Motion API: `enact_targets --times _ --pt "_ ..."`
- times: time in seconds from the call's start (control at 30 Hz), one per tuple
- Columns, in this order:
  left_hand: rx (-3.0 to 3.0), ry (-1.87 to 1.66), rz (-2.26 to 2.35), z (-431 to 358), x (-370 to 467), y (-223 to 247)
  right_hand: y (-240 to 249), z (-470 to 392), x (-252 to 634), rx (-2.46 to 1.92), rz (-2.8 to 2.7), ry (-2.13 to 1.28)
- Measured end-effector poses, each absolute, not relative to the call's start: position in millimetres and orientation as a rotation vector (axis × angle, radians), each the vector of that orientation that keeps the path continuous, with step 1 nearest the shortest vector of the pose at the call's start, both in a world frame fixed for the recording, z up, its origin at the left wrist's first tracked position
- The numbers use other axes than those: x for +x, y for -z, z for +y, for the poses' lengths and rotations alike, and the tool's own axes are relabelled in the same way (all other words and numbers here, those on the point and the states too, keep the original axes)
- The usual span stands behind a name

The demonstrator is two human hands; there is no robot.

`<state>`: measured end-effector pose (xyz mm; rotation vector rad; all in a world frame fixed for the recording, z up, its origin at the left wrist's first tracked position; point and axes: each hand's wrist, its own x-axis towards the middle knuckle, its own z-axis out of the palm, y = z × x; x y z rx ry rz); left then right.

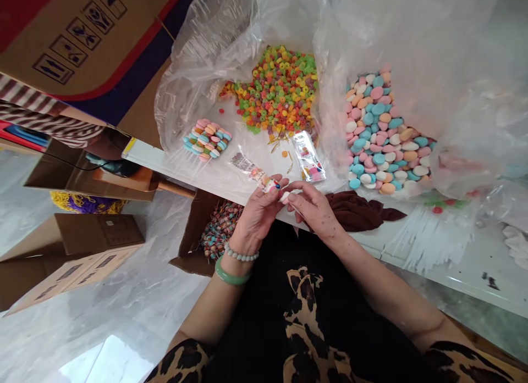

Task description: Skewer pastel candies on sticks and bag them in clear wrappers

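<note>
My left hand [259, 211], with a bead bracelet and a green bangle at its wrist, is closed on a small clear plastic wrapper [252, 170] with colourful print. The wrapper's far end points away from me over the table edge. My right hand [312, 208] pinches a small white piece [284, 197] against the near end of the wrapper; its exact kind is hard to make out. Just beyond the hands lies a stack of silvery printed wrappers [309, 156]. Gold twist ties [281, 143] lie beside it. A brown cloth [355, 210] sits right of my right hand.
Ring gummies [282, 92] and pastel oval candies [377, 130] are heaped on plastic sheeting. Candies on white sticks [208, 138] lie left. Loose white sticks [433, 240] lie right. A carton [193, 234] holding wrapped candies stands below the table edge; a large box [94, 42] is upper left.
</note>
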<state>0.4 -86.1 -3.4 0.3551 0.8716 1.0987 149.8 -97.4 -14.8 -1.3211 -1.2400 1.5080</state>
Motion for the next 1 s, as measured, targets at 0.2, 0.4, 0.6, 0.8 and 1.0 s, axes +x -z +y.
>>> enact_targets --times 0.2,0.4,0.6,0.8,1.0 --pt "0.273 -1.168 0.777 -74.1 -19.0 -1.0 12.1 -106.4 152.4 -1.397 -1.248 -1.594" --pt "0.250 -1.248 0.864 -77.4 -2.6 5.0 12.7 -108.6 133.8 -1.408 -1.387 -1.410" --pt "0.255 -1.254 0.871 -86.1 10.0 19.5 23.8 -107.9 121.5 -1.393 -1.326 -1.364" --pt "0.210 -1.097 0.888 -79.5 -15.8 15.2 27.2 -108.7 133.9 -1.507 -1.560 -1.048" --pt "0.253 -1.171 0.959 -71.9 -20.3 7.7 23.7 -116.3 132.9 -1.593 -1.832 -0.779"
